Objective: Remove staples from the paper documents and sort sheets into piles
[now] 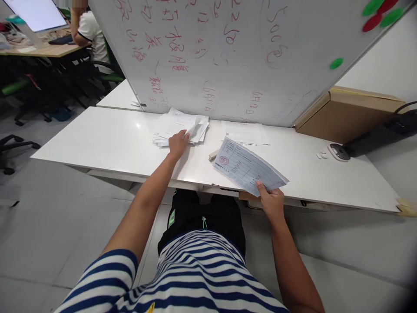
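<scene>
My left hand [178,144] is closed on the lifted edge of a white paper sheet [193,128] at the right side of a loose paper stack [174,126]. In my right hand [272,201] is a printed form [246,164] with a red round stamp, pinched between thumb and fingers at its near edge and tilted over the desk's front edge. A small pale object, perhaps a stapler [213,155], lies partly hidden behind the form's left end. Beyond the form, a second, thinner pile of printed sheets [244,132] lies near the whiteboard.
A whiteboard [234,78] with red handwriting stands across the white desk [114,134]. To the right are a cardboard box [345,113], a computer mouse [339,152], small white earbuds [322,155] and a black object [381,132]. A seated person [94,37] is at another desk, upper left.
</scene>
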### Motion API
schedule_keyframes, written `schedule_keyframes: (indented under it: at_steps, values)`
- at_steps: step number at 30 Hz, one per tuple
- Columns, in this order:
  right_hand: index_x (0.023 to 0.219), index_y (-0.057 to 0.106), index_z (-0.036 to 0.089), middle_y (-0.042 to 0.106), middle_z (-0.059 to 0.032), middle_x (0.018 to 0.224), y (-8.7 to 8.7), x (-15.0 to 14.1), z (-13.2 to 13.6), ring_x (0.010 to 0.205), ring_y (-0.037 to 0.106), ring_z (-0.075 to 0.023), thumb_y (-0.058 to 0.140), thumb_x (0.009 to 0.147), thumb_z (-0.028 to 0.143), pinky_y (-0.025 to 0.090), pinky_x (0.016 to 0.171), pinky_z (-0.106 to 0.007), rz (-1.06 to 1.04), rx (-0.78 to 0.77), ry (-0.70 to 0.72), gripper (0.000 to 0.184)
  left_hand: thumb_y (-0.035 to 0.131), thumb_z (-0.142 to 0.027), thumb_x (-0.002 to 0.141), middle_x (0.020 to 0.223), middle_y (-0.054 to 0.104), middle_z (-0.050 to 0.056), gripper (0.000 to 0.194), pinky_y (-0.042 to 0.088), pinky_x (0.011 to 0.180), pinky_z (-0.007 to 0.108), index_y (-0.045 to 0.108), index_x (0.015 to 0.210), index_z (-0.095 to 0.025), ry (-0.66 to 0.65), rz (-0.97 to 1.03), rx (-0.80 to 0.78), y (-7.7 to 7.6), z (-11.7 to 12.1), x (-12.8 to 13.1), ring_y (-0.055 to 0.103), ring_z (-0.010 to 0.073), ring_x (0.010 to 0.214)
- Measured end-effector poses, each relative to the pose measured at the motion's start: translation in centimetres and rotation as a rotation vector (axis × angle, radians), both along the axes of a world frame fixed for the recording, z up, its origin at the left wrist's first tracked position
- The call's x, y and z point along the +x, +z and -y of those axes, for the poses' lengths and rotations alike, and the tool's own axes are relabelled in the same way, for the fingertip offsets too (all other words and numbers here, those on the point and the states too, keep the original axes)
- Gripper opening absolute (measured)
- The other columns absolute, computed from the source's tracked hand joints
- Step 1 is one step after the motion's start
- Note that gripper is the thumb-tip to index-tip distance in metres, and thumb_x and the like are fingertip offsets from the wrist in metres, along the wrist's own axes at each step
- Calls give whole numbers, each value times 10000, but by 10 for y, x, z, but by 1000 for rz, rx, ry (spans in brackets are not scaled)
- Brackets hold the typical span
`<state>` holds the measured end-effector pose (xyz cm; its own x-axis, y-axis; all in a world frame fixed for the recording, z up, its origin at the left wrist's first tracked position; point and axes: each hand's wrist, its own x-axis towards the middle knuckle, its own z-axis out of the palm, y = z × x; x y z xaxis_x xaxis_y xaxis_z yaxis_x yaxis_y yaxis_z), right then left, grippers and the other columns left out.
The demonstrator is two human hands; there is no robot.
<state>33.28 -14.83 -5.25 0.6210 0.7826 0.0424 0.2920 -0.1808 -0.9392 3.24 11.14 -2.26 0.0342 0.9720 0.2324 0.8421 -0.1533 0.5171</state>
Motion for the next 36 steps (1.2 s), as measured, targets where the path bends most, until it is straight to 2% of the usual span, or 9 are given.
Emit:
schedule_keyframes:
  at_steps: [3, 7, 11, 14, 20, 24, 26, 32, 36]
  values:
    - [1018, 727, 131, 735, -129, 1078, -7, -5, -3, 1073, 658, -323, 727, 736, 500, 484, 982, -499, -120, -15, 18, 465, 381, -414, 989, 1112, 706, 83, 397, 460, 858, 326, 614, 1218, -188, -8, 233, 118, 20, 26, 1, 634, 237, 1019]
    - [1159, 669, 171, 706, -108, 1171, -13, -22, -10, 1095, 649, -290, 739, 739, 461, 493, 985, -473, -351, 27, 135, 516, 404, -440, 994, 1117, 716, 88, 405, 484, 895, 343, 622, 1220, -185, -179, 209, 296, 38, 105, 14, 647, 222, 1053]
    - [1234, 616, 217, 706, -72, 1180, -12, -39, -14, 1066, 665, -265, 749, 730, 401, 508, 966, -437, -575, -10, 255, 553, 521, -353, 962, 1158, 717, 84, 312, 436, 1025, 410, 629, 1209, -195, -502, 7, 389, 22, 186, 33, 635, 232, 1147]
    - [1227, 621, 211, 732, -68, 1113, -10, -48, -11, 1022, 685, -279, 740, 718, 405, 531, 924, -435, -653, -58, 284, 557, 519, -315, 965, 1183, 711, 59, 280, 431, 1039, 425, 629, 1210, -233, -647, -22, 305, -1, 220, 46, 647, 227, 1139]
    - [1306, 582, 220, 674, -91, 1247, -7, -64, -2, 1127, 652, -263, 361, 882, 717, 545, 921, -402, -689, -35, 362, 689, 479, -392, 974, 1243, 678, 76, 343, 441, 991, 435, 611, 1257, -251, -690, -42, 91, -25, 239, 62, 638, 250, 1148]
    - [1360, 539, 222, 682, -92, 1232, -10, -64, 4, 1135, 648, -265, 319, 863, 767, 547, 918, -411, -657, -85, 388, 770, 482, -468, 959, 1287, 648, 106, 434, 455, 891, 418, 581, 1296, -213, -734, -95, 86, -27, 243, 65, 631, 264, 1136]
    - [1344, 551, 219, 697, -98, 1200, -9, -63, 6, 1105, 662, -276, 345, 863, 759, 557, 893, -425, -697, -96, 374, 753, 487, -503, 947, 1317, 627, 116, 466, 441, 887, 424, 580, 1297, -210, -731, -120, 95, -29, 244, 64, 622, 275, 1139]
    - [1221, 627, 192, 723, -108, 1131, -12, -62, 4, 979, 701, -286, 716, 749, 555, 553, 882, -454, -680, -89, 316, 602, 535, -693, 827, 1388, 563, 146, 683, 369, 992, 479, 566, 1303, -204, -699, -151, 137, -33, 245, 59, 587, 313, 1159]
    - [1183, 643, 175, 707, -120, 1173, -22, -59, 4, 1013, 687, -276, 722, 749, 525, 520, 924, -463, -595, -58, 304, 564, 528, -554, 906, 1443, 511, 129, 508, 328, 1060, 502, 560, 1290, -224, -583, -107, 133, -28, 236, 43, 503, 313, 1274]
